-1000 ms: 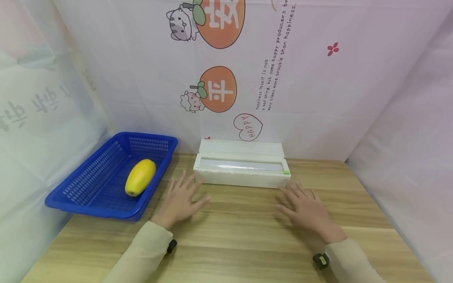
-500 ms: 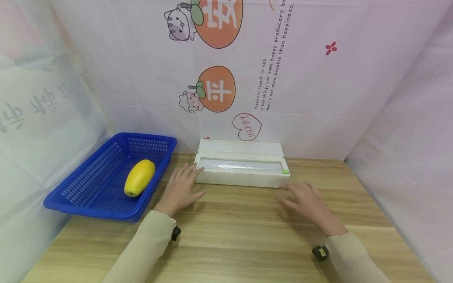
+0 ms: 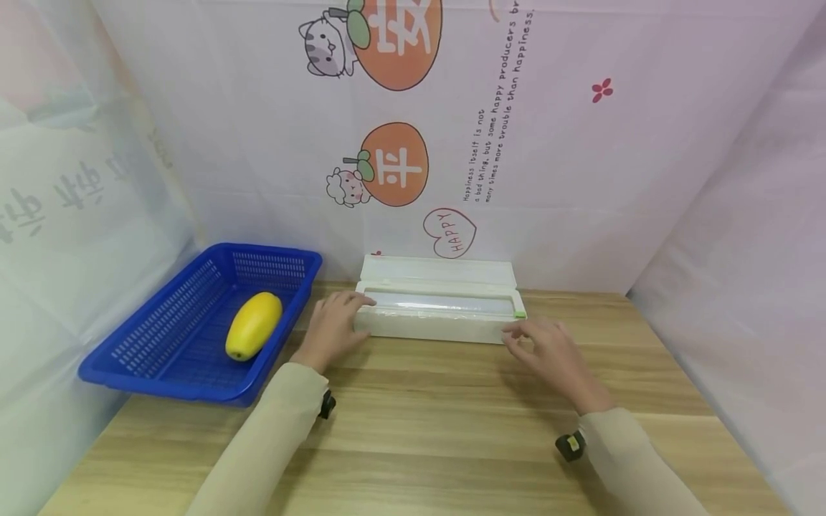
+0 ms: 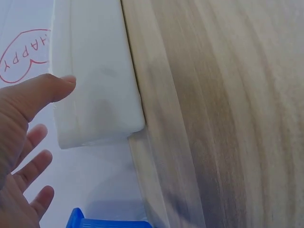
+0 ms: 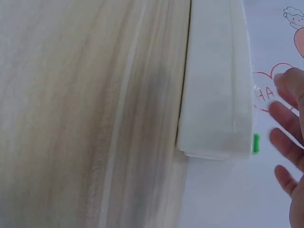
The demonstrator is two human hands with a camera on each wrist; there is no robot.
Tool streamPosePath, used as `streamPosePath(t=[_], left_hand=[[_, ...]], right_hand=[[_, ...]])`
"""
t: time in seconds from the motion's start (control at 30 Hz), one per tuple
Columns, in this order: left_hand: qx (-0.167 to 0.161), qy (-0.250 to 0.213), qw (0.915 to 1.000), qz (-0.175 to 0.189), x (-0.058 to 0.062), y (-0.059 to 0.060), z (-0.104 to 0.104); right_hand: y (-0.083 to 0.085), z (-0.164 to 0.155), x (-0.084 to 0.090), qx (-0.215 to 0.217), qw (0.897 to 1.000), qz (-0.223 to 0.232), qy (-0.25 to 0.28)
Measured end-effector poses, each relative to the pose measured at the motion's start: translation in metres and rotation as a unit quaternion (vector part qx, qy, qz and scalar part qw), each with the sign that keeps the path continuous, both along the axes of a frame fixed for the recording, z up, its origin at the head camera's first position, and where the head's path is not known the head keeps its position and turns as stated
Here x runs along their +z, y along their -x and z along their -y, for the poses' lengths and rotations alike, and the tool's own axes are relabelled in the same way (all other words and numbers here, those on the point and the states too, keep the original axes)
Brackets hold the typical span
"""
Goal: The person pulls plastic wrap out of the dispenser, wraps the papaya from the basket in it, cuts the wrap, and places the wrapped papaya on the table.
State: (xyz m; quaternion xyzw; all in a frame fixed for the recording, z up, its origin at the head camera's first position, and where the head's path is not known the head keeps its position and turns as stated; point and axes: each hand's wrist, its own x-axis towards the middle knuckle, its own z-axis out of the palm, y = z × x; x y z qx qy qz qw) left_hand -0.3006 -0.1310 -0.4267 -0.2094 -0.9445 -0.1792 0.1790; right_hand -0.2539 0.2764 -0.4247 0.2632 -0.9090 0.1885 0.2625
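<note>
A long white dispenser box (image 3: 439, 324) lies at the back of the wooden table (image 3: 439, 430) with its lid raised and a roll of clear film inside. A small green slider (image 3: 520, 314) sits at its right end. My left hand (image 3: 340, 317) reaches the box's left end with straight, spread fingers (image 4: 33, 135) and its thumb over the box (image 4: 95, 99). My right hand (image 3: 528, 337) hovers by the box's right front corner. Its fingers (image 5: 285, 140) are relaxed, beside the box (image 5: 216, 85), and hold nothing.
A blue plastic basket (image 3: 161, 351) stands at the left of the table with a yellow oval fruit (image 3: 254, 325) in it. Its corner (image 4: 80, 222) shows in the left wrist view. Printed white sheets wall in the back and both sides.
Both hands have slid forward from lying flat on the table to the two ends of the white box. The box, basket and fruit have not moved.
</note>
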Motion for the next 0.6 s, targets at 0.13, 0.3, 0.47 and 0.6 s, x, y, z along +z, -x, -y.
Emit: streamPosePath(t=[0.13, 0.3, 0.47, 0.6], left_hand=[[0.002, -0.007, 1.0000, -0.006, -0.003, 0.006, 0.000], [-0.002, -0.021, 0.9996, -0.019, -0.007, 0.015, -0.001], [0.002, -0.024, 0.9996, -0.014, -0.012, 0.021, -0.002], [0.002, -0.041, 0.9991, -0.002, -0.014, 0.023, -0.001]], right_hand=[[0.012, -0.001, -0.002, 0.017, 0.999, -0.046, 0.013], [0.025, -0.003, -0.001, 0.008, 0.999, -0.028, 0.021], [0.031, -0.003, -0.003, -0.001, 1.000, 0.004, 0.015], [0.034, -0.003, -0.004, -0.003, 1.000, 0.019, 0.023]])
